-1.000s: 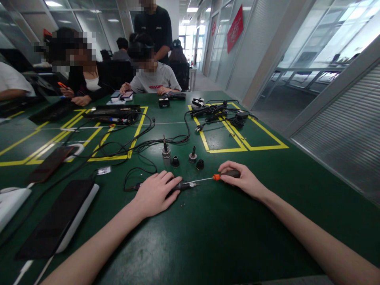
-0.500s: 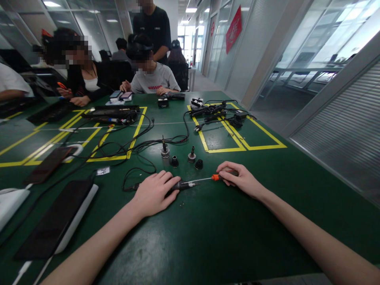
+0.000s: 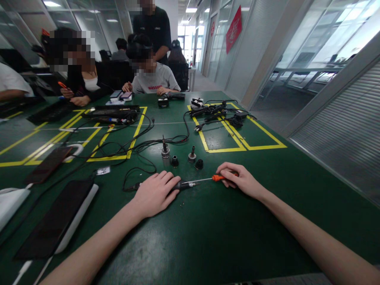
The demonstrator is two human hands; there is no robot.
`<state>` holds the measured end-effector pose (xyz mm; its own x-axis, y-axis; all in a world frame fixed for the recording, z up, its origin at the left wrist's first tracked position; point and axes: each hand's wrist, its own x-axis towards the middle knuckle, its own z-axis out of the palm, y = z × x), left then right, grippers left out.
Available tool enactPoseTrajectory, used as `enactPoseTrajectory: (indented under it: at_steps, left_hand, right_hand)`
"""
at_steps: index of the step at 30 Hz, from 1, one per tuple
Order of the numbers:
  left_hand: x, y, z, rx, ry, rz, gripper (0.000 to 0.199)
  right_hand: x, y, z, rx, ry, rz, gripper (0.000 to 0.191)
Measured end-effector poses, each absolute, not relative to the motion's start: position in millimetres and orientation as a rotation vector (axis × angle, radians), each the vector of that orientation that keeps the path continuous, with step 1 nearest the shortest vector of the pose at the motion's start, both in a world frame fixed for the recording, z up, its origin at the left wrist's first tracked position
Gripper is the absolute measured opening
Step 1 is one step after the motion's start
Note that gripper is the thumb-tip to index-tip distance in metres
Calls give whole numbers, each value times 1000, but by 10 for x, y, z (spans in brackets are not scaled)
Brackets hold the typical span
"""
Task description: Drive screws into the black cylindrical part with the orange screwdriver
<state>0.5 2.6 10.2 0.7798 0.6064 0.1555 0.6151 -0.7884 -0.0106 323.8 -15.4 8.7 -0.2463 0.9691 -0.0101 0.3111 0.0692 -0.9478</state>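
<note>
Screwdriver in right fingers; left fingers around black handpiece; green table, yellow tape; glass partitions beyond.

A long dark-green tabletop with a dull sheen fills the foreground. Frosted, ribbed glass partition walls in grey metal frames line the right side, one hung with a red paper banner. White rectangular ceiling lights glow above a grey floor, and bright tall windows close the corridor.
</note>
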Motion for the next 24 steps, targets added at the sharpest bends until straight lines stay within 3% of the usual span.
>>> enactPoseTrajectory:
  at_steps: [15,24]
  left_hand:
    - [10,31,106,-2949,-1061,-346,33]
    - [-1,38,84,-2934,-1068,-353,33]
  right_hand:
    - [3292,-133,89,-1326,-1783,1044,34]
    - [3272,-143,89,-1296,-1778,1096,40]
